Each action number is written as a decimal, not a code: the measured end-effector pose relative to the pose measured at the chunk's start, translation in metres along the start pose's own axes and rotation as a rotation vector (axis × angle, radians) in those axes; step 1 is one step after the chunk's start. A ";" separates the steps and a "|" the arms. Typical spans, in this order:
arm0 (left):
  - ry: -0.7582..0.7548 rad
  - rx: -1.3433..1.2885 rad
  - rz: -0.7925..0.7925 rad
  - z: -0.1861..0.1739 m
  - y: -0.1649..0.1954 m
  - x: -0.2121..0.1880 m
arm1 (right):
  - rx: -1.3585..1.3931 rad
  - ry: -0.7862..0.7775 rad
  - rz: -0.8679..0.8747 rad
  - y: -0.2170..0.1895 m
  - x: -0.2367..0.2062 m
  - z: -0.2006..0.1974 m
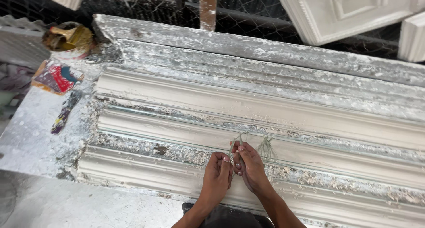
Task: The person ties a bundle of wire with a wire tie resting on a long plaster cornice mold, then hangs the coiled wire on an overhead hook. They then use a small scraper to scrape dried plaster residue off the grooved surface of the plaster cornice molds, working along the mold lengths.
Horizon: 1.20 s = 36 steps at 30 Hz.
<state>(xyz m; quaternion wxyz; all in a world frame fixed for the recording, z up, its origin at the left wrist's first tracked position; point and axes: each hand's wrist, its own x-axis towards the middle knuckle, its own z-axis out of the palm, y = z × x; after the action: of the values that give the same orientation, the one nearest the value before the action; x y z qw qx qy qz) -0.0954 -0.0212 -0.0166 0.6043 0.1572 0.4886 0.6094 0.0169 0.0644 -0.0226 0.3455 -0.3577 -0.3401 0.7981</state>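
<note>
Both hands meet over the plaster moulding (248, 117) near the surface's near edge: left hand (218, 174) and right hand (250, 163) pinch a thin fibre strand (239, 141) together. Judging by this, fibres are being separated; next calls for gentle pulling.

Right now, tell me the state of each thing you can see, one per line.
Left hand: fingers pinched on the fibre strands.
Right hand: fingers pinched on the same strands.
Fibre strands: thin, held upright between both hands.
Loose fibre tuft: lying frayed on the moulding.
Plaster mouldings: lying flat, crusted with plaster bits.
Tin: open, dirty.
Scraper: lying flat on table.
</note>
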 end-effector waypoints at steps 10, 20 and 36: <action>0.153 -0.093 0.116 0.008 0.001 -0.010 | -0.134 -0.150 0.066 -0.008 0.016 0.001; 0.212 -0.121 0.124 0.036 -0.009 -0.011 | -0.251 -0.196 0.135 -0.014 0.007 -0.007; 0.560 0.862 0.766 0.050 -0.021 -0.039 | -0.890 -0.379 -0.185 -0.003 0.014 -0.057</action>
<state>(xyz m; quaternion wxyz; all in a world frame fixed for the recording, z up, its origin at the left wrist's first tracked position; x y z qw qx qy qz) -0.0360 -0.0397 0.0062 0.0759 0.3844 0.7381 0.5492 0.0566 0.0943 -0.0539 0.1605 -0.2874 -0.7352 0.5925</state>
